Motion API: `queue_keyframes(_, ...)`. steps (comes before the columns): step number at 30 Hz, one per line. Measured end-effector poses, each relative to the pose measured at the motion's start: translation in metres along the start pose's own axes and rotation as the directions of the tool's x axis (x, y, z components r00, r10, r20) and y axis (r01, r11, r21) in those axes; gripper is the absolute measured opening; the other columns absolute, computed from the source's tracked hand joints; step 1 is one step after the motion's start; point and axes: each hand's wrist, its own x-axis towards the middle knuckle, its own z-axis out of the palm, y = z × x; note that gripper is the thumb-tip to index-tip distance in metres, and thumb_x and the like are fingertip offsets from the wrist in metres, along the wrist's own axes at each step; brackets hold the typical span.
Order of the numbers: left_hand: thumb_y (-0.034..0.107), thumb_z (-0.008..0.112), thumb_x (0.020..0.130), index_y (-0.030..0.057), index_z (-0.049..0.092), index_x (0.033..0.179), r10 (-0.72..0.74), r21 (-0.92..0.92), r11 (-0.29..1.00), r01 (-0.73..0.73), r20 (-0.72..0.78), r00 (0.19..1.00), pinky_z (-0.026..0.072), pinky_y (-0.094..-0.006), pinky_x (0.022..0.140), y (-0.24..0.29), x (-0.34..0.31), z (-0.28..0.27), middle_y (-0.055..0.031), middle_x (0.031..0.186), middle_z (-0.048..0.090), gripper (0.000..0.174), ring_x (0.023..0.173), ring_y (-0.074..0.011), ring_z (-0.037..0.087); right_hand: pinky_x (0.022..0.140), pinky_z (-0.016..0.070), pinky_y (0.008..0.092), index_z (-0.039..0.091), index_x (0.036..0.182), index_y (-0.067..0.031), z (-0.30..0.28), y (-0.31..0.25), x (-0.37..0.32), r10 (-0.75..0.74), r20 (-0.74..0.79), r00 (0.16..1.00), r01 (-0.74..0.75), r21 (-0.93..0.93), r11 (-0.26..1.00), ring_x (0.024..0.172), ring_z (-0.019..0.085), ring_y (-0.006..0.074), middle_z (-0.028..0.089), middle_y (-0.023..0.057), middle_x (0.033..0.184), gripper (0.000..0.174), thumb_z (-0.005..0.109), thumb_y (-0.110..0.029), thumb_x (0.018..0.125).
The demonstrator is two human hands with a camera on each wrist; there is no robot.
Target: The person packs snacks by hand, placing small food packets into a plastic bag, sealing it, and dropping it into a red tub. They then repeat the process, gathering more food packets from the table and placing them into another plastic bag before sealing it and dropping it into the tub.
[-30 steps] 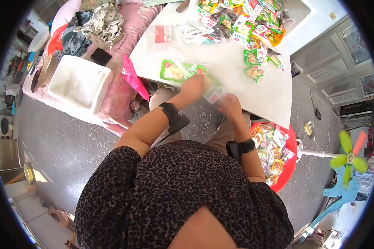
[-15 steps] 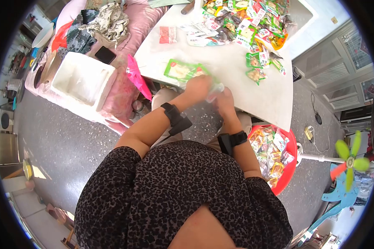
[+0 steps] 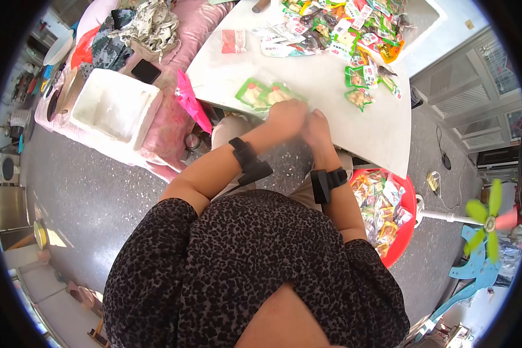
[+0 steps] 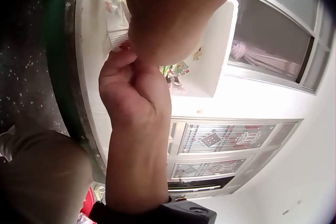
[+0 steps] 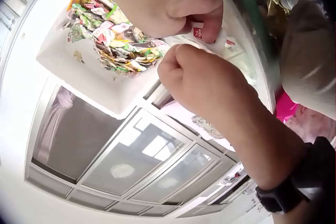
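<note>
A strip of green-edged clear snack packets (image 3: 253, 94) with pale contents lies at the near edge of the white table (image 3: 214, 72). My left hand (image 3: 288, 118) grips it at its right end, fingers curled. Close beside it, my right hand (image 3: 317, 129) pinches the same strip; in the right wrist view a white packet end with a red label (image 5: 198, 32) shows at its fingers. The left wrist view has my right hand (image 4: 134, 90) with fingers bent, partly behind my left arm. Most of the plastic between the hands is hidden.
A heap of colourful snack packets (image 3: 354, 29) fills the table's far side, by a white foam box (image 3: 426, 20). A red tub (image 3: 410, 200) of packets stands below right. At left are an empty foam box (image 3: 113, 110), a phone (image 3: 145, 72) and a pink bag (image 3: 191, 103).
Both hands have drawn together and shifted slightly right, the left hand carrying the strip's end along. The white packet end seen between them earlier is now covered by the hands.
</note>
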Motion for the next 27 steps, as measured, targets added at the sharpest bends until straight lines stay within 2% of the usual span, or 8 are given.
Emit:
queue_keyframes(3, 0.014, 0.047, 0.069, 0.0050, 0.050, 0.073, -0.015, -0.017, 1.000, 0.015, -0.017, 1.000, 0.0432, -0.0388, 0.057, 0.002, -0.001, 0.003, -0.0119, 0.071, 0.054, 0.010, 0.068, -0.0294, 0.055, 0.042, 0.0369, 0.0226, 0.049, 0.077, -0.0022, -0.030, 0.019, 0.027, -0.129, 0.154, 0.980, 0.169, -0.285, 0.943, 0.053, 0.049, 0.0125, 0.051, 0.0057, 0.063, 0.006, 0.044, -0.005, 0.075)
queue_keyframes(5, 0.013, 0.047, 0.069, 0.0051, 0.050, 0.075, -0.012, -0.035, 0.999, 0.011, -0.034, 0.999, 0.0431, -0.0391, 0.057, 0.004, -0.004, 0.003, -0.0120, 0.071, 0.054, 0.010, 0.067, -0.0298, 0.055, 0.045, 0.0385, 0.0241, 0.049, 0.079, -0.0006, -0.054, 0.029, 0.054, -0.297, 0.444, 0.846, 0.532, -0.746, 0.400, 0.057, 0.050, 0.0141, 0.052, 0.0064, 0.064, 0.008, 0.043, -0.005, 0.076)
queue_keyframes(7, 0.013, 0.047, 0.070, 0.0050, 0.050, 0.077, 0.006, -0.052, 0.999, -0.009, -0.052, 0.999, 0.0429, -0.0395, 0.057, 0.006, -0.006, -0.003, -0.0124, 0.072, 0.054, 0.011, 0.067, -0.0302, 0.054, 0.049, 0.0400, 0.0255, 0.049, 0.082, 0.0009, -0.049, 0.019, 0.049, -0.194, 0.560, 0.805, 0.583, -0.807, 0.090, 0.062, 0.051, 0.0159, 0.053, 0.0075, 0.067, 0.011, 0.043, -0.006, 0.076)
queue_keyframes(12, 0.013, 0.045, 0.071, 0.0053, 0.051, 0.086, 0.031, -0.113, 0.992, -0.049, -0.153, 0.988, 0.0427, -0.0402, 0.058, 0.003, -0.004, 0.003, -0.0138, 0.074, 0.055, 0.018, 0.068, -0.0314, 0.054, 0.056, 0.0437, 0.0272, 0.049, 0.089, 0.0032, -0.030, 0.005, 0.042, -0.020, 0.528, 0.849, 0.447, -0.696, 0.562, 0.069, 0.054, 0.0193, 0.055, 0.0105, 0.080, 0.018, 0.044, -0.009, 0.077)
queue_keyframes(15, 0.012, 0.045, 0.072, 0.0058, 0.052, 0.088, 0.010, -0.152, 0.988, -0.037, -0.176, 0.984, 0.0423, -0.0403, 0.058, 0.002, -0.003, -0.003, -0.0139, 0.075, 0.055, 0.019, 0.069, -0.0316, 0.053, 0.059, 0.0461, 0.0278, 0.048, 0.093, 0.0033, -0.020, 0.003, 0.042, 0.210, 0.356, 0.910, -0.160, -0.164, 0.973, 0.073, 0.056, 0.0200, 0.055, 0.0111, 0.086, 0.021, 0.048, -0.011, 0.077)
queue_keyframes(18, 0.013, 0.046, 0.071, 0.0071, 0.052, 0.082, 0.008, -0.183, 0.982, -0.038, -0.162, 0.987, 0.0429, -0.0390, 0.060, -0.005, -0.002, 0.005, -0.0124, 0.075, 0.055, 0.014, 0.070, -0.0300, 0.054, 0.062, 0.0472, 0.0284, 0.048, 0.096, 0.0012, -0.032, -0.014, 0.037, 0.123, 0.563, 0.817, 0.220, -0.502, 0.836, 0.074, 0.056, 0.0188, 0.055, 0.0092, 0.085, 0.022, 0.050, -0.010, 0.077)
queue_keyframes(21, 0.012, 0.047, 0.072, 0.0063, 0.052, 0.079, 0.044, -0.195, 0.977, -0.081, -0.188, 0.981, 0.0417, -0.0394, 0.058, -0.018, -0.002, 0.023, -0.0126, 0.073, 0.054, 0.010, 0.069, -0.0308, 0.053, 0.060, 0.0464, 0.0270, 0.049, 0.095, -0.0018, -0.051, -0.044, 0.029, 0.298, 0.399, 0.867, -0.141, -0.378, 0.915, 0.072, 0.057, 0.0173, 0.056, 0.0075, 0.084, 0.020, 0.050, -0.011, 0.078)
queue_keyframes(27, 0.010, 0.048, 0.072, 0.0051, 0.050, 0.076, 0.134, -0.144, 0.977, -0.156, -0.152, 0.979, 0.0396, -0.0400, 0.054, -0.030, -0.007, 0.042, -0.0123, 0.065, 0.050, 0.007, 0.062, -0.0312, 0.050, 0.057, 0.0431, 0.0251, 0.047, 0.093, -0.0048, -0.128, -0.135, 0.047, -0.153, 0.119, 0.981, 0.186, -0.357, 0.915, 0.070, 0.056, 0.0156, 0.056, 0.0065, 0.083, 0.017, 0.050, -0.010, 0.077)
